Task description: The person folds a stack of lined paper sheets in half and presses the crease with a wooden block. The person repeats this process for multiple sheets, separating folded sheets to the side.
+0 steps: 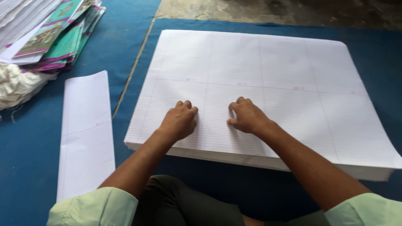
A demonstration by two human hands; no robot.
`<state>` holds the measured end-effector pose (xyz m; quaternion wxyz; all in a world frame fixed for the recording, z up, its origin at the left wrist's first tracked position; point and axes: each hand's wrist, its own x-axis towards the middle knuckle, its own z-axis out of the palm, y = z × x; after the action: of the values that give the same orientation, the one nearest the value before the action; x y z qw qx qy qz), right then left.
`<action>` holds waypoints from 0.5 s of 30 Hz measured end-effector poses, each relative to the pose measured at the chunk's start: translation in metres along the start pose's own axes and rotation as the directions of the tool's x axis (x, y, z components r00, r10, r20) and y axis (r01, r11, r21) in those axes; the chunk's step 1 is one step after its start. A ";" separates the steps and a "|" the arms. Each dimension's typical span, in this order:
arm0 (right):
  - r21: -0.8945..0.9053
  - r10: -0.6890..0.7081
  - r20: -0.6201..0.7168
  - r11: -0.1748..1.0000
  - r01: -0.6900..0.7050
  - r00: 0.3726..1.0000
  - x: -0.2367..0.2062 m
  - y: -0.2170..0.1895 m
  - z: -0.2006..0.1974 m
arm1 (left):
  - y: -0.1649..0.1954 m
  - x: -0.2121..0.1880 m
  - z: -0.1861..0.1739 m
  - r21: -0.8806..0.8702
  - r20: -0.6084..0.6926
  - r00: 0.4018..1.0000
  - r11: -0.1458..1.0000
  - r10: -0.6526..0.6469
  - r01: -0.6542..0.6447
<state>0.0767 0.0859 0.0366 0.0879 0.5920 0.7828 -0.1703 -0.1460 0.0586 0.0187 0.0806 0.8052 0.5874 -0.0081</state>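
Note:
A thick stack of large white ruled paper sheets (293,75) lies on a blue mat (117,46) in front of me. My left hand (179,121) rests knuckles-up on the top sheet near the stack's front edge, fingers curled and pressing on the paper. My right hand (248,117) lies a short way to its right on the same sheet, fingers bent with the tips on the paper. Neither hand holds anything. Both forearms reach in from pale green sleeves.
A narrow folded strip of ruled paper (86,134) lies on the mat to the left. At the top left sit a pile of colourful printed covers (63,37), white sheets (21,16) and a crumpled white cloth (16,86). Bare concrete floor (272,10) lies beyond the mat.

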 end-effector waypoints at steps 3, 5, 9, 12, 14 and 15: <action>-0.009 0.035 -0.040 0.999 -0.035 0.999 -0.021 0.055 0.000 | 0.043 0.014 0.007 0.015 -0.013 0.996 0.996 0.085 -0.085; 0.018 0.075 -0.063 0.997 -0.074 0.995 -0.036 0.095 -0.001 | 0.074 0.023 0.011 0.002 0.014 0.992 0.992 0.123 -0.123; 0.010 0.197 -0.067 0.980 -0.197 0.978 -0.065 0.173 0.000 | 0.138 0.042 0.017 -0.038 -0.003 0.973 0.972 0.233 -0.233; 0.016 0.222 -0.110 0.975 -0.221 0.969 -0.085 0.230 -0.001 | 0.186 0.054 0.022 -0.096 -0.007 0.951 0.946 0.310 -0.309; 0.042 0.235 -0.147 0.972 -0.232 0.961 -0.098 0.263 0.001 | 0.217 0.061 0.025 -0.125 0.017 0.925 0.919 0.380 -0.375; 0.076 0.268 -0.142 0.963 -0.259 0.953 -0.104 0.278 0.002 | 0.233 0.064 0.027 -0.136 0.013 0.915 0.907 0.403 -0.398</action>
<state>0.3721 0.0586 0.0249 0.0334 0.7047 0.6960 -0.1339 0.0966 0.0462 0.0127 0.1449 0.9012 0.4074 0.0305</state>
